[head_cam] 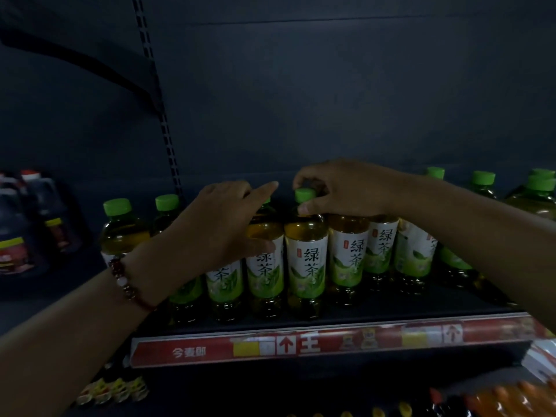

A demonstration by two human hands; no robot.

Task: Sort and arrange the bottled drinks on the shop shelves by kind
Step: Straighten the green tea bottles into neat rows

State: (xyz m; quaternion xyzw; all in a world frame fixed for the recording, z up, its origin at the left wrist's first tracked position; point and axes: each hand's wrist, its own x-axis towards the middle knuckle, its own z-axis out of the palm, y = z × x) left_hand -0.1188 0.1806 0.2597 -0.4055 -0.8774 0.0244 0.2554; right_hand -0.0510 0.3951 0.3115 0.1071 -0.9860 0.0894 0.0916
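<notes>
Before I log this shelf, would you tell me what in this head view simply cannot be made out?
- Cap of the green tea bottle under the left hand: hidden by the fingers.
- Labels of the dark bottles at far left: too dim and blurred.
- Bottles on the lower shelf: cut off by the bottom edge.
- Small print on the red price strip: blurred.

Head view, close, facing shelf (301,323)

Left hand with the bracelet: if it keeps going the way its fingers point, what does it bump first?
Probably the right hand gripping a green cap. The left hand points its fingers right at it, though depth is unclear.
</notes>
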